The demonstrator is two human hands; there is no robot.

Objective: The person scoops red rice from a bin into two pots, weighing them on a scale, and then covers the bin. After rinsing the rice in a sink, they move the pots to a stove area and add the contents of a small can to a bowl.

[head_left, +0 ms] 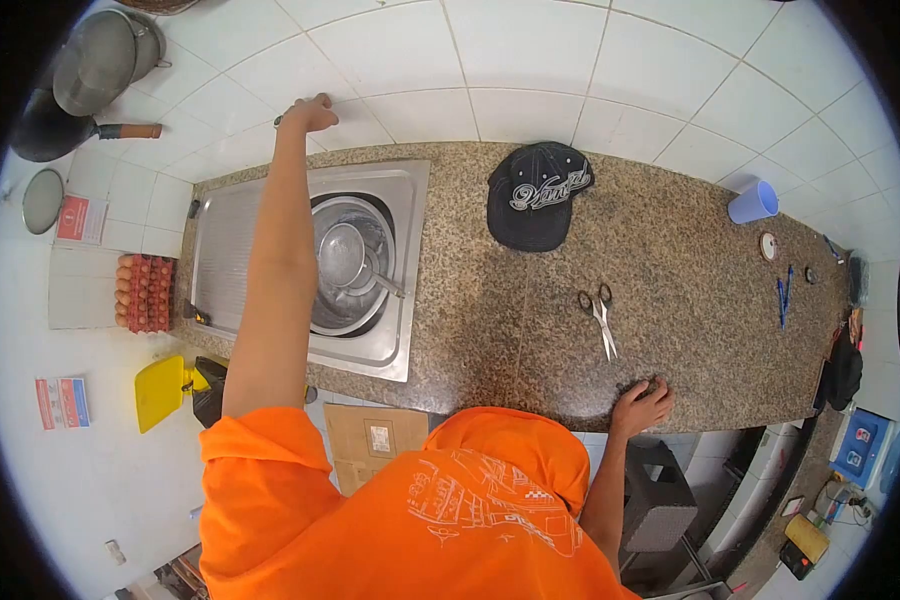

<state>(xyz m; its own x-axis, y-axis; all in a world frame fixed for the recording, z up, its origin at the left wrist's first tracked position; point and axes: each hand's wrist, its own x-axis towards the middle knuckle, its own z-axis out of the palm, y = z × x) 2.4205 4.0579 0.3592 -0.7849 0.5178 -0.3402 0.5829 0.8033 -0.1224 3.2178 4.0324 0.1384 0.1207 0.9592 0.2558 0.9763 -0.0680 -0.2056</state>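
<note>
While your left hand (315, 114) is up by the wall tiles (415, 118), your right hand (643, 408) lies near the scissors (603, 319)

Your left grip is bent inward; I cannot tell whether it pinches anything. On your side of it is the steel sink (402, 270), with a metal bowl (374, 224) and a round strainer (342, 255) inside. Your right grip is loosely curled at the near edge of the speckled counter (490, 330); whether it closes on anything, I cannot tell. Just ahead of it, slightly left, are the scissors, tips toward you. Farther ahead and left sits a dark cap (532, 205); well ahead and right, a blue cup (753, 203).
</note>
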